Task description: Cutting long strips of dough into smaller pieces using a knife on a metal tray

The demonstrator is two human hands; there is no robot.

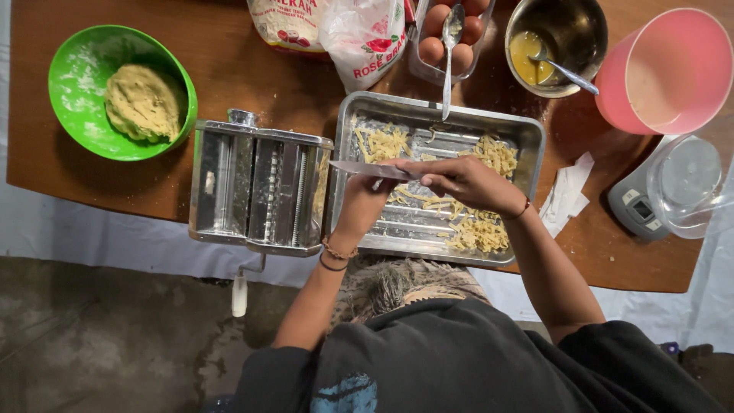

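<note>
Head view, looking straight down on a brown wooden counter [229, 76]. I see both hands over a rectangular metal tray [527, 138] that sits near the counter's near edge.

Left hand [367, 199]: fingers clenched around the handle end of a knife [371, 170], blade lying roughly level and pointing left toward the pasta machine [256, 187]. Right hand [466, 182]: fingers pinched together at the knife's blade, touching it; I cannot tell whether a scrap of dough sits between the fingertips. Both hands hover just above the tray's middle.

Tray contents: cut noodle strands [493, 153], pale yellow, in loose clumps at the far left, far right and near right of the tray, with some under the hands.

Pasta machine: shiny steel, just left of the tray and touching or nearly touching it, its crank handle [240, 294] hanging off the near counter edge.

Far left: green bowl [73, 53], floured, holding a lump of dough [144, 101]. Far centre: flour bag [359, 38], then a clear egg box [419, 69] with brown eggs and a spoon [451, 46] resting from the box to the tray's far rim. Far right: steel bowl [589, 30] with yellow beaten egg and a second spoon, a pink plastic jug [665, 73], and a kitchen scale [638, 206] with a clear cup on it. A folded white paper [566, 195] lies right of the tray.
</note>
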